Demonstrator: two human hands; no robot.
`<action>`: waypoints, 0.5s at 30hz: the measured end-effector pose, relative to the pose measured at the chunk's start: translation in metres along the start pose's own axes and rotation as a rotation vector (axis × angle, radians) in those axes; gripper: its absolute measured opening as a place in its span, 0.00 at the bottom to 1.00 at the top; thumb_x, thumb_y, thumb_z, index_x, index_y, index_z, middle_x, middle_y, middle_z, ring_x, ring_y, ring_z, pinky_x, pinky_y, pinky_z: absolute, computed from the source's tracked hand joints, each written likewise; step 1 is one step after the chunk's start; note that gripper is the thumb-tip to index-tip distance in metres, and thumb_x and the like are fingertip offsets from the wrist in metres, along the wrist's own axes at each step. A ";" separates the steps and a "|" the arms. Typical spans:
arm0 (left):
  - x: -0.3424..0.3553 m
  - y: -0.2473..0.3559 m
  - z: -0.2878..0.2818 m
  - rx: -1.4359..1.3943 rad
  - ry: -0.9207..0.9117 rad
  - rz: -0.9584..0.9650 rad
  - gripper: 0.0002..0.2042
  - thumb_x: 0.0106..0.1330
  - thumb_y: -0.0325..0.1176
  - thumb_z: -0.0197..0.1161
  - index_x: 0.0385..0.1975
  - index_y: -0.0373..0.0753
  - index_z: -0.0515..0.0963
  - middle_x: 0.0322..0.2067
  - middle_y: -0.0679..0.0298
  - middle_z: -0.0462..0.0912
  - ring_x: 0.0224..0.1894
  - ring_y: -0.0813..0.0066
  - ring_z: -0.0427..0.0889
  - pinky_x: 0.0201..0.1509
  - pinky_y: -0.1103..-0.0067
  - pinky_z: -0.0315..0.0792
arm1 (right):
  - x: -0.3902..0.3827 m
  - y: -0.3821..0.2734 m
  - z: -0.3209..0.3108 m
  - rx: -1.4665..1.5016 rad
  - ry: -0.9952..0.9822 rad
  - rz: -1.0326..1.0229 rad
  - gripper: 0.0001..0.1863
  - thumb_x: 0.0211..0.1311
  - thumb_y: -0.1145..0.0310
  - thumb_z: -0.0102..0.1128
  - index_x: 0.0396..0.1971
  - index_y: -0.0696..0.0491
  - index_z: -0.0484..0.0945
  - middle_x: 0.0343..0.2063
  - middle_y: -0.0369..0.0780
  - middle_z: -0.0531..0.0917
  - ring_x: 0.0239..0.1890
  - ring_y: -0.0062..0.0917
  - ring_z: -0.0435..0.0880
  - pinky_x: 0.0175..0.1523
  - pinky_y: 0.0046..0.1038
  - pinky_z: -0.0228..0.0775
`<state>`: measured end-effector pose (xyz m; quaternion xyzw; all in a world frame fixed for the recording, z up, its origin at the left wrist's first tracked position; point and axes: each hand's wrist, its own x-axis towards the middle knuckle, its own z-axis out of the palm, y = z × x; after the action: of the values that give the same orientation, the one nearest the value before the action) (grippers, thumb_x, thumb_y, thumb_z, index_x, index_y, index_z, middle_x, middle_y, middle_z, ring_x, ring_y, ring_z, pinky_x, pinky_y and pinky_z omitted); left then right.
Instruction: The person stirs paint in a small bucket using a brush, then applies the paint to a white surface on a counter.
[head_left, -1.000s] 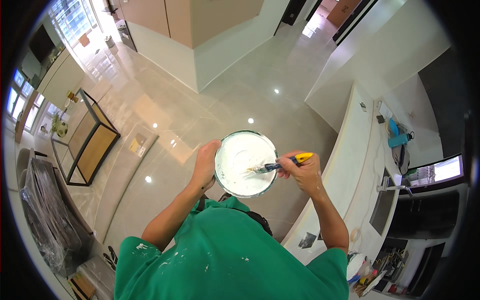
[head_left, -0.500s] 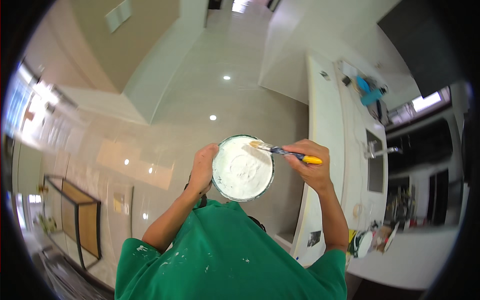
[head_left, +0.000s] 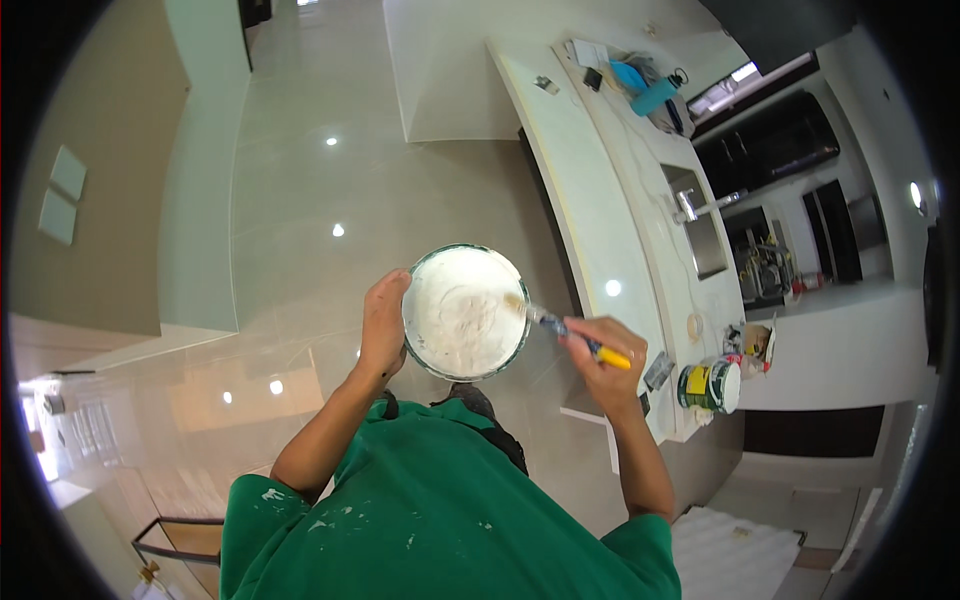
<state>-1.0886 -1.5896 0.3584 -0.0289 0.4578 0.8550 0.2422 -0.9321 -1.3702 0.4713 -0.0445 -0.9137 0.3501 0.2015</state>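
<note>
My left hand [head_left: 383, 325] is wrapped round the left rim of a round tub of white paint [head_left: 450, 315] with a dark green edge, held in front of my green shirt, which has white paint spots. My right hand [head_left: 605, 365] is closed on a paintbrush [head_left: 555, 325] with a dark, paint-marked shaft and a yellow end. Its bristles are slightly blurred over the right side of the paint; whether they touch it I cannot tell.
On my right is a long pale counter [head_left: 555, 160] with a sink [head_left: 708, 245], tap, blue bottle [head_left: 655, 95], another paint tub [head_left: 700, 388] and clutter. A walled corner [head_left: 120, 200] stands left, beside tiled floor [head_left: 300, 180]. A dark-framed piece [head_left: 175, 525] is lower left.
My view has turned right toward the counter. The brush moved from the middle of the paint to the upper rim, then down to the right side. Both hands keep their hold.
</note>
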 end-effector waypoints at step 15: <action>0.104 -0.023 0.099 0.119 0.088 0.057 0.11 0.76 0.34 0.52 0.36 0.34 0.78 0.32 0.70 0.78 0.35 0.83 0.74 0.41 0.81 0.70 | 0.091 0.096 -0.037 0.081 -0.142 -0.250 0.12 0.53 0.81 0.74 0.40 0.59 0.88 0.29 0.43 0.88 0.28 0.31 0.85 0.34 0.26 0.77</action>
<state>-1.1529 -1.4596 0.3703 -0.0389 0.5184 0.8308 0.1986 -1.0067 -1.2551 0.4636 0.1026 -0.9091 0.3612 0.1802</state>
